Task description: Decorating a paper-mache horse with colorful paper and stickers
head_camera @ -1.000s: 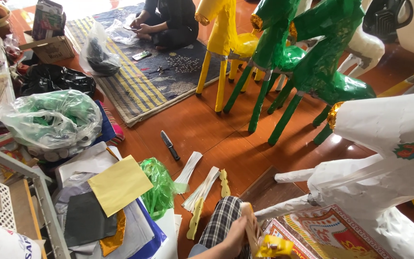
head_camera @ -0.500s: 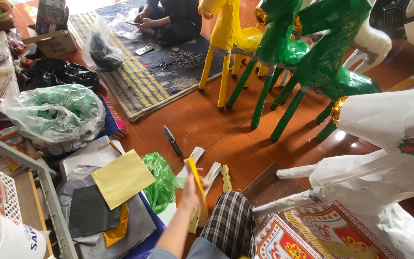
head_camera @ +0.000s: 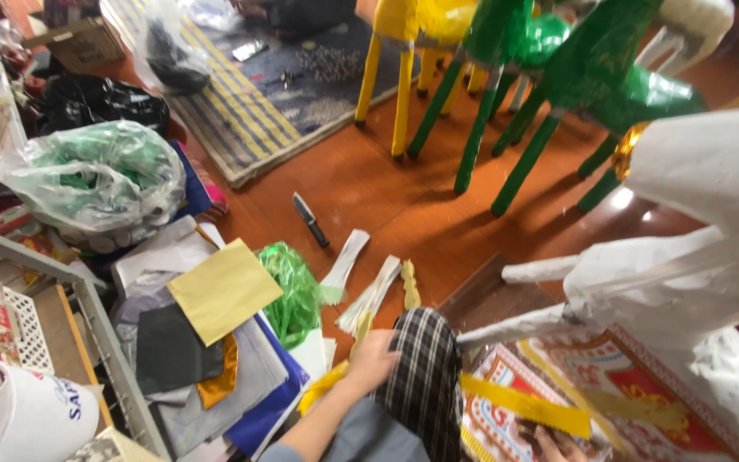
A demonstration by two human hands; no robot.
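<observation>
My left hand [head_camera: 373, 359] is low beside my plaid-clad knee [head_camera: 425, 376]. It is blurred and closed around a narrow yellow paper strip [head_camera: 325, 387] that sticks out on both sides of it. Only the fingers of my right hand [head_camera: 558, 443] show at the bottom edge. They rest on a red patterned sheet [head_camera: 643, 385], just under a wide yellow paper band [head_camera: 523, 406]; its grip is unclear. A white paper horse figure [head_camera: 712, 171] stands over the sheet at the right, one leg [head_camera: 523, 323] reaching towards my knee.
Cut white and yellow strips [head_camera: 371, 295], a dark knife [head_camera: 310, 219] and green crinkled plastic [head_camera: 292, 291] lie on the orange floor. Paper sheets [head_camera: 224, 291] and a bag of green material [head_camera: 96, 175] pile up at left. Yellow and green horse figures [head_camera: 506, 51] stand beyond on a striped mat [head_camera: 250, 111].
My left hand has dropped from holding the yellow strip upright to floor level beside my knee. The view has tilted down and left, and the right fingers and yellow band have come into sight.
</observation>
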